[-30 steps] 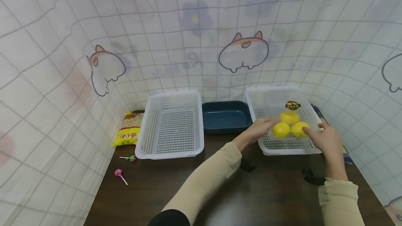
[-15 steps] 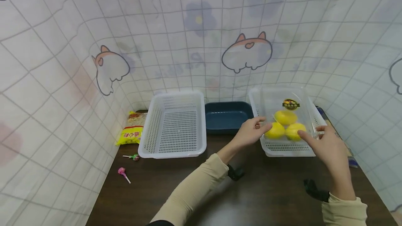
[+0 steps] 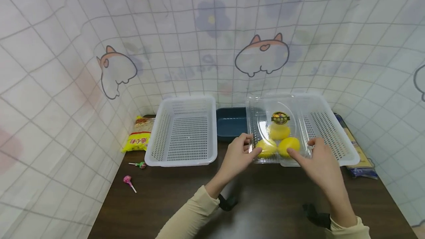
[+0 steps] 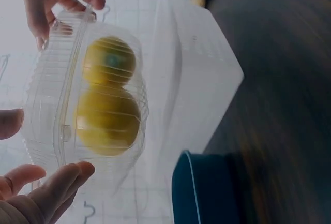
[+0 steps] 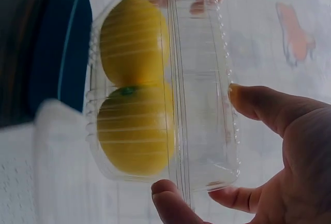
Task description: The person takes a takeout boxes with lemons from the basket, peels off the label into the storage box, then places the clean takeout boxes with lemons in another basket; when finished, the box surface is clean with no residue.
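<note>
Both hands hold a clear plastic clamshell box [image 3: 294,121] with three lemons [image 3: 289,146] inside and a black and gold label on its lid. My left hand [image 3: 236,158] grips the box's left side, thumb over the top. On the opposite side my right hand [image 3: 320,163] grips it the same way. In the left wrist view the lemons [image 4: 107,119] show through the ribbed wall, and the box is raised above the white basket [image 4: 199,74]. The right wrist view shows the right thumb [image 5: 253,100] against the lid and fingers at the rim.
A white basket [image 3: 345,146] stands partly under the box, right of the dark blue tray [image 3: 229,123]. Another white basket [image 3: 186,139] is left. Further left lie a yellow snack bag [image 3: 137,141] and two lollipops [image 3: 127,180]. A flat packet [image 3: 363,167] lies far right.
Both hands have lifted the lemon box out of the right basket and carried it left and nearer, so it now overlaps the blue tray in the head view.
</note>
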`<action>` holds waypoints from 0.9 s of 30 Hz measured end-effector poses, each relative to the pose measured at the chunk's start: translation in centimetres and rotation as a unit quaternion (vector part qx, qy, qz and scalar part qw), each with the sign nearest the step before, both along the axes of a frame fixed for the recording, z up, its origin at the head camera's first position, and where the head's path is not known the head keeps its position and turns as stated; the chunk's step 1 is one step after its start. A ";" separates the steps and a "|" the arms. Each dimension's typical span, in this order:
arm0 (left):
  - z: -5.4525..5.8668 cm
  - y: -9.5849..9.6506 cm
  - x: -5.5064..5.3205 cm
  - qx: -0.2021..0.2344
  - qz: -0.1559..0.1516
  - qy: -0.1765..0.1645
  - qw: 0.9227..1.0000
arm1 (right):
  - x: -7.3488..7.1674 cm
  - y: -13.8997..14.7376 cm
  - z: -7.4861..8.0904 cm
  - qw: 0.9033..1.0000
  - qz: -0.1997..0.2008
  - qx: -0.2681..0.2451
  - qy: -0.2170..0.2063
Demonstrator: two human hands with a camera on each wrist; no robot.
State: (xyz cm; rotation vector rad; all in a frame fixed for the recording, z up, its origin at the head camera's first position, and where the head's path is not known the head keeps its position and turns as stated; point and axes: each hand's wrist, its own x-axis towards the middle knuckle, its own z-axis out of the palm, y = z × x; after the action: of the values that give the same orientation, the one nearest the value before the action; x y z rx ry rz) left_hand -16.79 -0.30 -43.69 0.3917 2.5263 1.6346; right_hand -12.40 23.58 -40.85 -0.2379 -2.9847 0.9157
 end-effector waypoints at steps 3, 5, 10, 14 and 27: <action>-0.1 -1.5 0.9 -0.008 0.012 0.003 1.000 | 0.5 -1.2 -0.4 1.000 0.006 -0.003 -0.019; -0.1 -2.4 1.5 -0.010 0.019 0.007 1.000 | 0.9 -1.9 -0.5 0.999 0.010 -0.005 -0.036; -0.6 -4.3 3.0 -0.002 0.039 0.023 0.999 | 1.5 -3.3 -1.2 0.998 0.029 -0.003 -0.058; -1.7 -5.3 4.5 0.009 0.053 0.030 0.998 | 2.0 -4.1 -2.1 0.995 0.047 -0.010 -0.083; -5.7 -7.0 7.5 -0.001 0.084 0.004 0.996 | 3.4 -5.8 -6.5 0.991 0.080 -0.020 -0.110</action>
State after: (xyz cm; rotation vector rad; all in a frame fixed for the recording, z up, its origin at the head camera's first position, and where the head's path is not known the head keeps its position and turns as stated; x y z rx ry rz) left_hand -9.32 -7.27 -49.38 0.1893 2.6311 1.6879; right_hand -9.02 17.77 -47.31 -0.1071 -3.2296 1.0281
